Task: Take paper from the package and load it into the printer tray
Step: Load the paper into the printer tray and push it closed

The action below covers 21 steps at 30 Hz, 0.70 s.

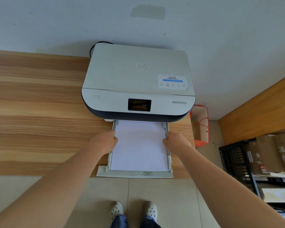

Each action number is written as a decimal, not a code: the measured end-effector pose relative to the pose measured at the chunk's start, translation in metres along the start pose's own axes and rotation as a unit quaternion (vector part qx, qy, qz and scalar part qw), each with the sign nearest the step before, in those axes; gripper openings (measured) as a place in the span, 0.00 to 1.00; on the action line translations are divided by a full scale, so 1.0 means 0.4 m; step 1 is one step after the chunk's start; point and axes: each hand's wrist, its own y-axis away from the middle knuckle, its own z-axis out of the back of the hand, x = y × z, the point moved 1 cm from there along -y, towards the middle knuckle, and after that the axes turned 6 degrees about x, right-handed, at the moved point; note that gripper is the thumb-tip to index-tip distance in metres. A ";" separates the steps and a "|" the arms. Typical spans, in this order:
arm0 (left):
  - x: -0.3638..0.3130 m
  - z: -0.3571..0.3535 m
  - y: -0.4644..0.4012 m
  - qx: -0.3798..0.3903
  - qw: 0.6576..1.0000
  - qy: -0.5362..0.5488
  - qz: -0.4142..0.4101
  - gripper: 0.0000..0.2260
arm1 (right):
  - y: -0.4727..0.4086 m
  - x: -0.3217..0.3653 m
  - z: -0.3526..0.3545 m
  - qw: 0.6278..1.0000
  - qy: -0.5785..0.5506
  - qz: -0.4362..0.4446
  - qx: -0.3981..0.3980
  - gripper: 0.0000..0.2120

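A white printer [138, 76] stands on the wooden table against the wall. Its paper tray [135, 174] is pulled out toward me over the table's front edge. A stack of white paper [139, 145] lies flat in the tray. My left hand [104, 142] grips the stack's left edge beside the tray's left side rail. My right hand [175, 142] is curled at the stack's right edge by the right rail. The far end of the paper reaches under the printer body. No paper package is in view.
The wooden table [39, 112] stretches to the left. A red and white paper bag [200, 125] stands on the floor right of the table. A black crate [235, 160] and cardboard boxes [270, 153] sit on shelving at the right. My feet [133, 210] stand below the tray.
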 end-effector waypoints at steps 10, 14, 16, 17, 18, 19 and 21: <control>-0.001 0.004 -0.003 0.011 1.000 -0.008 -0.003 0.10 | 0.010 0.003 0.009 1.000 0.015 0.003 -0.001 0.06; 0.000 0.003 -0.005 0.010 1.000 -0.009 -0.003 0.09 | 0.014 0.014 0.010 1.000 0.024 -0.009 -0.001 0.06; 0.001 0.005 -0.004 0.004 1.000 -0.023 -0.006 0.09 | 0.014 0.010 0.009 0.999 0.032 -0.007 -0.002 0.06; 0.001 0.005 -0.003 0.000 1.000 -0.030 -0.007 0.09 | 0.014 0.008 0.009 0.999 0.038 -0.004 -0.004 0.06; 0.002 0.004 -0.002 -0.002 0.999 -0.034 -0.006 0.09 | 0.015 0.006 0.010 0.999 0.042 -0.003 -0.004 0.07; 0.002 0.004 -0.002 -0.003 0.999 -0.036 -0.006 0.09 | 0.016 0.007 0.011 0.999 0.045 -0.004 -0.005 0.07; 0.002 0.001 -0.005 -0.001 0.999 -0.033 -0.005 0.09 | 0.014 0.010 0.012 0.999 0.049 -0.009 -0.006 0.08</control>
